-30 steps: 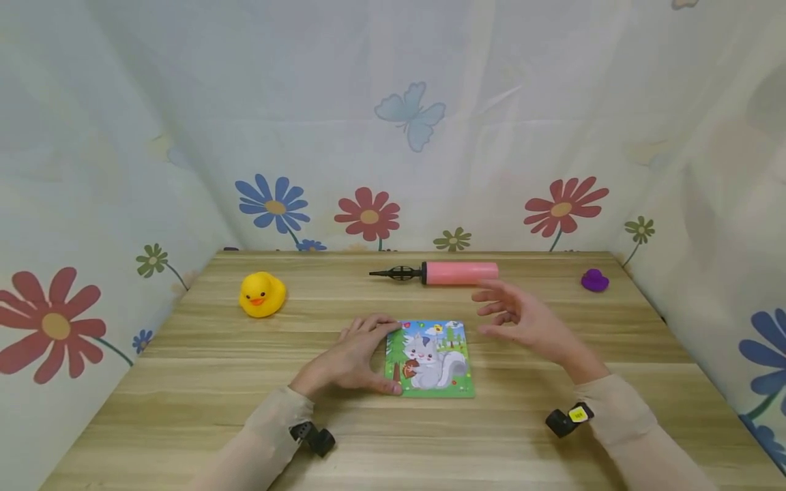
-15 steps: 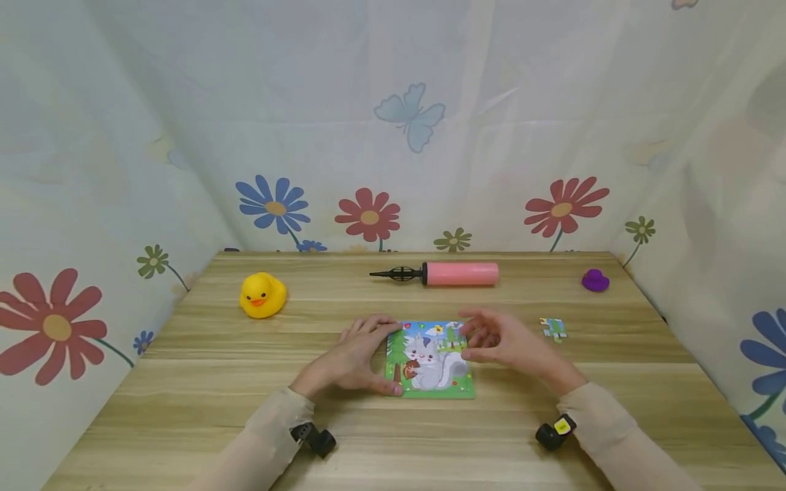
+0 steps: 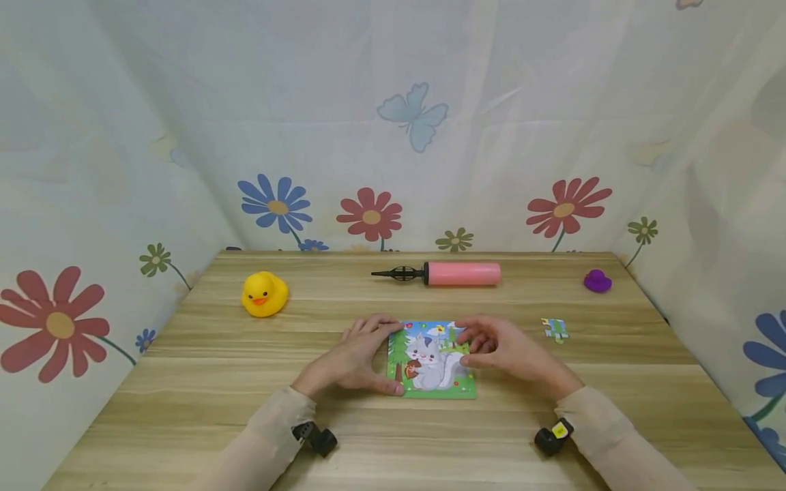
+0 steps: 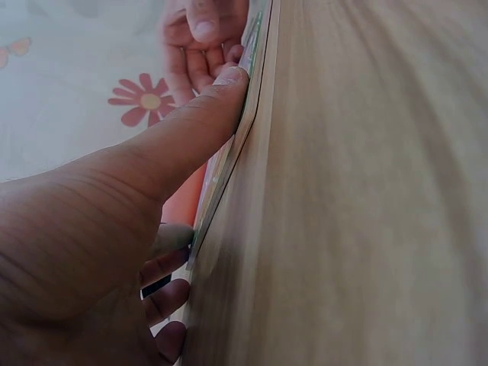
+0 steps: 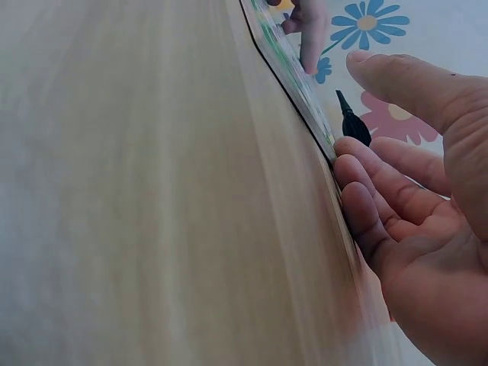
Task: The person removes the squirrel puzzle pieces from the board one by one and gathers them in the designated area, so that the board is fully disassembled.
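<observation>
A square jigsaw puzzle (image 3: 430,368) with a grey squirrel picture lies flat on the wooden table. My left hand (image 3: 353,361) spans its left side, the thumb resting on the lower-left corner and the fingers at the upper-left. My right hand (image 3: 506,351) is at the puzzle's upper-right edge, covering part of it, fingers loosely bent and thumb apart. In the right wrist view, the fingertips of the right hand (image 5: 427,191) meet the edge of the puzzle (image 5: 293,72), with nothing gripped. A few joined puzzle pieces or one piece (image 3: 555,329) lie to the right of that hand.
Behind the puzzle lies a pink hand pump (image 3: 463,274) with a black nozzle. A yellow rubber duck (image 3: 265,294) sits at the back left, a small purple duck (image 3: 598,281) at the back right. A flowered cloth (image 3: 331,123) encloses the table (image 3: 184,409).
My right hand has moved left and slightly down to the puzzle's right edge, and the loose puzzle bit at the right has come into view. The left hand stays where it was.
</observation>
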{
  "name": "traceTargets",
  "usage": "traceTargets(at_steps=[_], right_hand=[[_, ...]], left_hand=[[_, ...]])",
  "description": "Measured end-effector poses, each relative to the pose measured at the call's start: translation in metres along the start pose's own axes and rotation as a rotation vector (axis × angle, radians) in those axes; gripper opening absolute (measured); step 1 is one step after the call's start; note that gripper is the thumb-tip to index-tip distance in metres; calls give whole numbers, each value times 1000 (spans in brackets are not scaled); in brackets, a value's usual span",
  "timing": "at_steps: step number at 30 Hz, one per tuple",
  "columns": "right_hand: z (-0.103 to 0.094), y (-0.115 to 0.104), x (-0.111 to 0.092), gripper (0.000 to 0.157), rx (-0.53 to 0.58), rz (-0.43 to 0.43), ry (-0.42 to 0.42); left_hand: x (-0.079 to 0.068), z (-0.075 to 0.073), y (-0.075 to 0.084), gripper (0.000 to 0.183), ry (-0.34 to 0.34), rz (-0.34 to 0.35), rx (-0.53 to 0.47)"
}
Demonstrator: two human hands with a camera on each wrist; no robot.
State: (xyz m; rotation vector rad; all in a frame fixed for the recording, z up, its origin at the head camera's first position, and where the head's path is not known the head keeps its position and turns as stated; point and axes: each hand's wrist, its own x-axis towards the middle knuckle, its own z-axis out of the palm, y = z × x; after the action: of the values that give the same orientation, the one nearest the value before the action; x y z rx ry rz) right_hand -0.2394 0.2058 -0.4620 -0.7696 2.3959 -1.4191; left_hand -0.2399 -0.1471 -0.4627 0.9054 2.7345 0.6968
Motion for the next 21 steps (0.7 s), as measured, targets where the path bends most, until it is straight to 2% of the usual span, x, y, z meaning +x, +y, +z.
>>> traceTargets(at_steps=[9,21], right_hand=[[3,1,2,58,-48,-17,-4],[13,-3,1,53,-278,-68,-4]], left_hand=[[0,-2,2,119,0,3,-6],[-1,-1,2,119,0,-1,-17]])
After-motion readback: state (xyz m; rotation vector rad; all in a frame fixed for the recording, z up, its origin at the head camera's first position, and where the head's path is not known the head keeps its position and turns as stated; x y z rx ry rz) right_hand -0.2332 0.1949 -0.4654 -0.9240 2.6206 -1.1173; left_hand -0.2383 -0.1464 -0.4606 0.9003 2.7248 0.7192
